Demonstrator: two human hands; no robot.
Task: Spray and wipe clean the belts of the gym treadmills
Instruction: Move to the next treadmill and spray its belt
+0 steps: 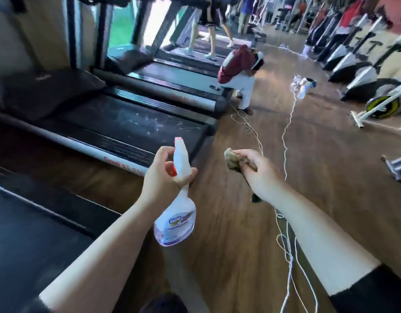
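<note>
two tools are ready: the left hand (pixel 163 175) grips the spray bottle (pixel 176 222) by its neck, the right hand (pixel 256 172) clutches a rag (pixel 234 160), and the streaked treadmill belt (pixel 136 123) at eleven o'clock seemingly awaits spraying.

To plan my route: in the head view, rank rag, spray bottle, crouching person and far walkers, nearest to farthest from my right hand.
1. The rag, gripped in the right hand.
2. The spray bottle, leftward, in the left hand.
3. The crouching person, ahead beside a treadmill.
4. The walkers, farthest back.
</note>
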